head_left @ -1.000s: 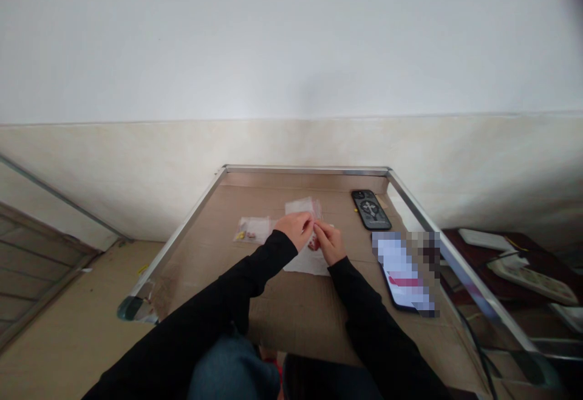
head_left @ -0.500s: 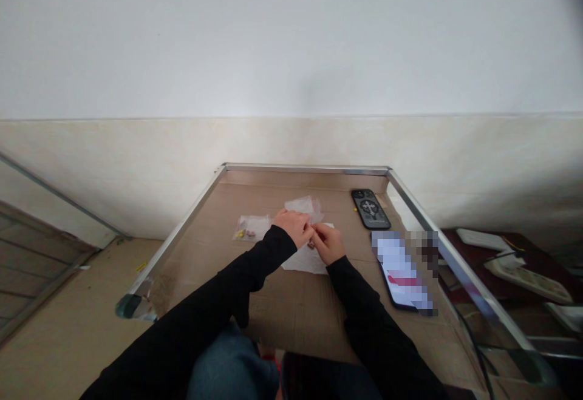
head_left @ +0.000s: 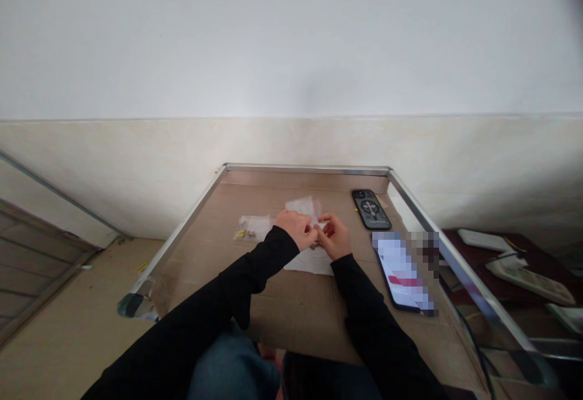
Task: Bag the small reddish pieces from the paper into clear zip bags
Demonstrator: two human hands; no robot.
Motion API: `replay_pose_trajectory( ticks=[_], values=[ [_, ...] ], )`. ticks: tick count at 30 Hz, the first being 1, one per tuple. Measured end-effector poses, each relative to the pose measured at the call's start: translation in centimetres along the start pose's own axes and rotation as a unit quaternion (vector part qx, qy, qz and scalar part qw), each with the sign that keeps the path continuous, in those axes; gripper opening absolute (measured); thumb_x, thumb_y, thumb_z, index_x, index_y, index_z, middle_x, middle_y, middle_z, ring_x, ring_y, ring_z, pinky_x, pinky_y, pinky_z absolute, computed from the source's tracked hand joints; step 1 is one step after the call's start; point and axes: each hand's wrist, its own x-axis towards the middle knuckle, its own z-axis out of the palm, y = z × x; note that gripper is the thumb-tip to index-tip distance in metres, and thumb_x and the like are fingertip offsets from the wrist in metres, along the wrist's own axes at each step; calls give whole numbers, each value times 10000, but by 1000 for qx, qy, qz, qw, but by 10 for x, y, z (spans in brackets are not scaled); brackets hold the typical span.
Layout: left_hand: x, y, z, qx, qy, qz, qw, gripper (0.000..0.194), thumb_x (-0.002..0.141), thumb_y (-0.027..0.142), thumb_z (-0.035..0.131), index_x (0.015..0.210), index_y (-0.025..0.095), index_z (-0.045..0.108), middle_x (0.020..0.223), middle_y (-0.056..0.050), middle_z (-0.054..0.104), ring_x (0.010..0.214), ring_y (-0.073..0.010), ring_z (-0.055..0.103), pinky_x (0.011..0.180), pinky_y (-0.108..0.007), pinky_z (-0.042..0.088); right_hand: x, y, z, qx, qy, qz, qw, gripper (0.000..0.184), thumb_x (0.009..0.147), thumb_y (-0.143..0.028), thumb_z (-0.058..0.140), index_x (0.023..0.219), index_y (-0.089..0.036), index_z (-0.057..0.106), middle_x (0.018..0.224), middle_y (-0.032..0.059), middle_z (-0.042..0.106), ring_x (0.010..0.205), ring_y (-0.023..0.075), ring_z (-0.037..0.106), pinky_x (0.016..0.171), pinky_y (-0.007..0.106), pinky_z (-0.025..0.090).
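Note:
My left hand (head_left: 297,228) and my right hand (head_left: 336,236) meet over the middle of a cardboard-covered table (head_left: 291,309). Both hands pinch a small clear plastic bag (head_left: 318,224) with a red strip, held between their fingertips. A white sheet (head_left: 314,260) lies flat under the hands. More clear bags (head_left: 304,205) lie just beyond my fingers. To the left rests another small bag (head_left: 252,228) with yellow and reddish bits inside. Both sleeves are black.
A dark phone (head_left: 371,209) lies face down at the back right. A second phone (head_left: 403,272) with a lit screen lies nearer on the right. A metal frame (head_left: 182,230) edges the table. A power strip (head_left: 531,272) and cables sit on a low surface at right.
My right hand has shifted slightly right and up, and the small bag is now raised between both hands' fingertips. My left hand has stayed nearly still.

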Motion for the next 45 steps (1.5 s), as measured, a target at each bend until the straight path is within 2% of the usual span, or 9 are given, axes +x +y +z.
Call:
replay_pose_trajectory(
  ticks=[6,15,18,23,28,32,35,41,45],
  values=[
    [0,-1,2,-16,-4,2,1000,198,662,293,427,565,157,533,562,-50,539,612,-192,501,636,-330,340,0,-4,0,60,-54,-71,994,48,641,-190,503,656,-162,539,866,34,512,515,62,459,407,177,333],
    [0,-3,7,-36,0,-12,999,166,650,269,442,561,160,529,569,-41,537,619,-182,495,641,-314,347,-2,-6,3,143,-211,-75,964,191,724,-257,468,828,-165,599,920,64,539,808,165,502,665,277,418],
    [-1,-2,7,-49,10,0,999,168,677,270,434,578,166,522,570,-26,528,606,-165,486,628,-299,350,-2,-4,6,171,-200,-58,963,241,681,-303,538,866,-158,593,929,67,551,818,178,504,656,280,426],
    [2,-3,3,-141,70,-15,987,184,731,328,430,707,169,520,720,-23,524,706,-142,487,678,-268,375,3,4,4,221,-123,80,964,323,700,-391,497,874,-144,610,688,30,579,446,79,447,376,195,362],
    [6,-15,15,-240,131,-108,956,241,719,341,466,880,163,488,922,-53,491,758,-129,490,662,-262,408,11,6,-4,315,-33,161,935,325,695,-421,493,801,-148,633,776,67,615,537,103,515,381,182,367],
    [10,-25,35,-367,66,-192,908,246,698,347,494,828,139,484,746,-38,554,567,-96,506,529,-232,413,13,5,-4,389,0,233,891,343,685,-463,487,740,-152,624,818,71,624,500,91,523,341,170,351],
    [12,-24,43,-446,17,-192,874,195,691,314,503,750,129,488,561,-5,543,470,-81,487,480,-210,400,14,8,0,410,11,274,870,356,664,-475,511,710,-137,613,759,65,624,449,82,506,308,167,335],
    [12,-15,32,-476,51,-176,860,229,667,326,538,775,127,499,554,-2,553,447,-70,478,452,-188,385,14,18,5,408,5,309,859,386,683,-509,470,763,-146,572,587,9,561,302,35,355,240,162,219],
    [12,-10,25,-499,62,-158,850,270,667,337,543,829,128,487,583,-3,551,441,-62,466,446,-183,387,14,18,4,481,-18,320,816,358,693,-495,463,814,-165,529,469,-53,443,276,22,220,244,152,110]
  ],
)
